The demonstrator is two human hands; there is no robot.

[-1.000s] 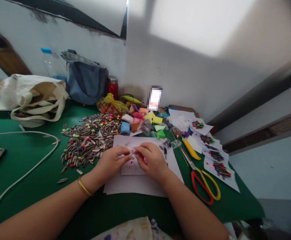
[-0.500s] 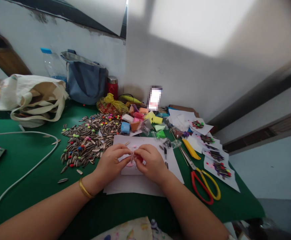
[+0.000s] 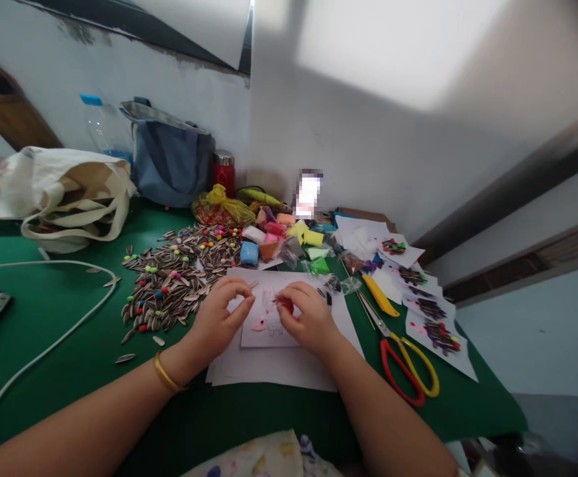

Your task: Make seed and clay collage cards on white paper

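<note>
Over the white paper my left hand has its thumb and index finger close together at the tips, and whether anything is between them is too small to see. My right hand is curled, with something small and red partly visible at its fingers. Between the hands lies a clear, pinkish wrapper. Below it, a smaller sheet shows a pink clay shape with a dark dot beside a drawn outline. A heap of striped seeds mixed with coloured beads is left of my left hand.
Clay packets sit behind the paper. Scissors and a yellow cutter lie at right, near cards bearing seeds. A propped phone, blue bag, cloth bag and white cable are around.
My hands have moved apart from their meeting point. The pink shape, the drawn outline and the clear wrapper between them now show.
</note>
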